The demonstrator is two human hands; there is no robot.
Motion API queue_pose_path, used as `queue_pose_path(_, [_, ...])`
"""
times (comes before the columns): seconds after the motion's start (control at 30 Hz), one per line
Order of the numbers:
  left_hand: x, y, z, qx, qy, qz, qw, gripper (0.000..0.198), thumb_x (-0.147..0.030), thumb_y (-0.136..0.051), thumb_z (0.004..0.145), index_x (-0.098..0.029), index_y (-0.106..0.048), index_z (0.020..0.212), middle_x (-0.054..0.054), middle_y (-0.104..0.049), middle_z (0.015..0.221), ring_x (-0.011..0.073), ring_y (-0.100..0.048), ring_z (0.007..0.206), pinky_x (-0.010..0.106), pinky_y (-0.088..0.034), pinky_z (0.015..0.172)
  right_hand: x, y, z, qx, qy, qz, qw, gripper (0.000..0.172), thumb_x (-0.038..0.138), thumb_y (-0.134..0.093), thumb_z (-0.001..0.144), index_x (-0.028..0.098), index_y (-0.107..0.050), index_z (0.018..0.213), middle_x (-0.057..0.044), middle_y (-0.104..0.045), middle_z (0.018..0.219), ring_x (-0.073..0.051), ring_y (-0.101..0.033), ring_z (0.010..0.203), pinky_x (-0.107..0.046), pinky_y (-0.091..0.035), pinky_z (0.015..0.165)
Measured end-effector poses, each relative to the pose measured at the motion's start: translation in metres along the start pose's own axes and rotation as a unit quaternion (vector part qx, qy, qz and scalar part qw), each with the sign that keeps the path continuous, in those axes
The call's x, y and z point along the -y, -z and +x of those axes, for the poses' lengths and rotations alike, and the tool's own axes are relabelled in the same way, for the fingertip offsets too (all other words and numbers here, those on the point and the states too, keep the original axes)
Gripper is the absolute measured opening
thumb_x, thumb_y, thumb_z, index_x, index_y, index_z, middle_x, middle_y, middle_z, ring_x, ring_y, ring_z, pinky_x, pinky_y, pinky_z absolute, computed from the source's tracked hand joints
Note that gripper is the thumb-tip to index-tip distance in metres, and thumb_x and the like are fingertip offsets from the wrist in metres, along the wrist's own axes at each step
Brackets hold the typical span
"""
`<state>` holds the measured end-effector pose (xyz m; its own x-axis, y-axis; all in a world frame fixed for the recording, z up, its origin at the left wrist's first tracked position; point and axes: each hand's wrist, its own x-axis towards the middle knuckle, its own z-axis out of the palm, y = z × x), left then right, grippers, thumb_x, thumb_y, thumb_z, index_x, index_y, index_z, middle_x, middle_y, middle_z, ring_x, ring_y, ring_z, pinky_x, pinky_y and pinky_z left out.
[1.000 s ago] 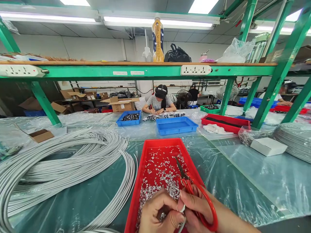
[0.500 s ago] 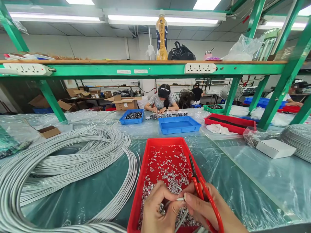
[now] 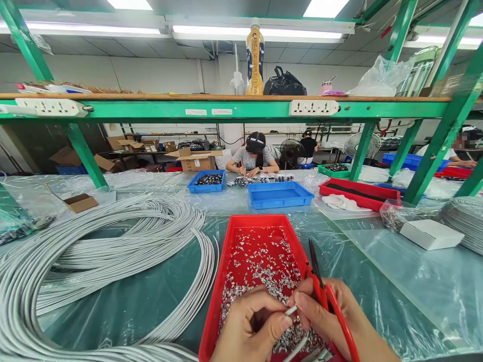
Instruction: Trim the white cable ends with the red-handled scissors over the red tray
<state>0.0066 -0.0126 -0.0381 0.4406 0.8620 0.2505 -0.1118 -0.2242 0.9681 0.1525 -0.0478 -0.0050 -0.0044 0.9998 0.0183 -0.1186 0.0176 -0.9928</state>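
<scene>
Over the red tray (image 3: 217,281), my left hand (image 3: 251,322) is closed and pinches a thin white cable (image 3: 291,310) close to its end. My right hand (image 3: 335,311) holds scissors (image 3: 341,322) with red handles, their dark blades pointing up and away. The thumb and forefinger of that same hand pinch at the tip of the cable; whatever lies between them is too small to make out. Small shiny silver scraps (image 3: 267,271) are strewn across the tray floor, thickest near my hands. More cable shows below my fingers.
A big coil of white cable (image 3: 113,261) lies left of the tray. Beyond are a blue tray (image 3: 279,196), another blue tray (image 3: 207,188) with dark parts, and a long red tray (image 3: 358,193). A white box (image 3: 432,234) lies at right. A person (image 3: 254,156) works across the table.
Both hands have shifted a little to the right, and the scissors swung right with my right hand. More of the cable end shows between my fingertips. The view moved slightly.
</scene>
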Motion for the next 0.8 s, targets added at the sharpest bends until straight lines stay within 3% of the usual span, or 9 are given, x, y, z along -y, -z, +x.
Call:
queue_pose_path(0.07, [0.0, -0.003, -0.001, -0.032, 0.014, -0.021, 0.999, 0.038, -0.049, -0.066, 0.07, -0.012, -0.06, 0.062, -0.001, -0.044, 0.062, 0.0053, -0.033, 0.046, 0.02, -0.02, 0.041, -0.007, 0.0, 0.005, 0.059, -0.03, 0.126, 0.99, 0.04, 0.047, -0.069, 0.071, 0.013, -0.055, 0.057, 0.004, -0.044, 0.048, -0.003, -0.029, 0.04, -0.02, -0.018, 0.043])
queue_pose_path(0.17, [-0.002, -0.006, -0.003, -0.048, 0.052, -0.077, 0.995, 0.043, -0.05, -0.07, 0.065, -0.012, -0.053, 0.06, -0.004, -0.041, 0.055, 0.0021, -0.031, 0.039, 0.019, -0.018, 0.039, -0.018, 0.004, 0.013, 0.144, -0.068, 0.264, 0.951, 0.027, 0.037, -0.061, 0.082, 0.014, -0.061, 0.068, 0.007, -0.038, 0.043, -0.001, -0.02, 0.032, -0.02, -0.017, 0.041])
queue_pose_path(0.3, [-0.003, -0.005, -0.005, -0.008, 0.146, -0.17, 0.975, 0.048, -0.056, -0.072, 0.058, -0.013, -0.051, 0.063, -0.005, -0.045, 0.048, -0.0006, -0.027, 0.033, 0.017, -0.015, 0.037, -0.02, 0.018, 0.018, 0.217, 0.004, 0.146, 0.965, 0.026, 0.039, -0.059, 0.083, 0.018, -0.064, 0.098, 0.006, -0.041, 0.049, -0.003, -0.03, 0.041, -0.016, -0.024, 0.044])
queue_pose_path(0.4, [-0.003, -0.002, -0.005, 0.026, 0.165, -0.171, 0.971, 0.047, -0.056, -0.073, 0.057, -0.012, -0.06, 0.064, -0.001, -0.051, 0.048, 0.0, -0.033, 0.036, 0.016, -0.018, 0.038, -0.017, 0.021, 0.02, 0.258, 0.059, 0.042, 0.963, 0.023, 0.032, -0.067, 0.078, 0.015, -0.067, 0.094, 0.002, -0.052, 0.058, -0.003, -0.038, 0.046, -0.013, -0.029, 0.045])
queue_pose_path(0.47, [-0.003, 0.0, -0.004, 0.041, 0.173, -0.163, 0.97, 0.047, -0.056, -0.073, 0.057, -0.011, -0.062, 0.065, 0.0, -0.052, 0.047, 0.0003, -0.035, 0.037, 0.016, -0.019, 0.039, -0.017, 0.018, 0.021, 0.242, 0.062, 0.047, 0.967, 0.016, 0.025, -0.072, 0.073, 0.013, -0.065, 0.08, -0.001, -0.059, 0.062, -0.006, -0.049, 0.051, -0.013, -0.035, 0.047])
queue_pose_path(0.53, [-0.002, 0.0, -0.002, 0.039, 0.176, -0.169, 0.969, 0.048, -0.057, -0.072, 0.057, -0.011, -0.06, 0.064, -0.001, -0.051, 0.048, -0.0001, -0.034, 0.036, 0.016, -0.018, 0.038, -0.019, 0.014, 0.023, 0.194, 0.062, 0.067, 0.977, 0.02, 0.022, -0.075, 0.067, 0.014, -0.059, 0.075, 0.0, -0.06, 0.06, -0.009, -0.055, 0.054, -0.016, -0.039, 0.05])
queue_pose_path(0.67, [0.001, -0.002, 0.0, 0.021, 0.158, -0.184, 0.97, 0.051, -0.058, -0.073, 0.056, -0.012, -0.053, 0.064, -0.003, -0.048, 0.048, -0.0001, -0.032, 0.034, 0.016, -0.017, 0.038, -0.019, 0.011, 0.023, 0.063, 0.102, 0.003, 0.993, 0.024, 0.023, -0.077, 0.065, 0.014, -0.054, 0.065, 0.005, -0.05, 0.051, -0.007, -0.045, 0.048, -0.017, -0.033, 0.047])
queue_pose_path(0.8, [0.001, -0.001, -0.002, 0.031, 0.173, -0.192, 0.966, 0.051, -0.058, -0.074, 0.055, -0.01, -0.058, 0.063, -0.002, -0.048, 0.048, 0.0017, -0.035, 0.041, 0.016, -0.02, 0.043, -0.014, 0.012, 0.017, 0.076, 0.109, -0.009, 0.991, 0.027, 0.031, -0.077, 0.065, 0.018, -0.064, 0.084, 0.004, -0.05, 0.062, -0.007, -0.043, 0.051, -0.018, -0.032, 0.049])
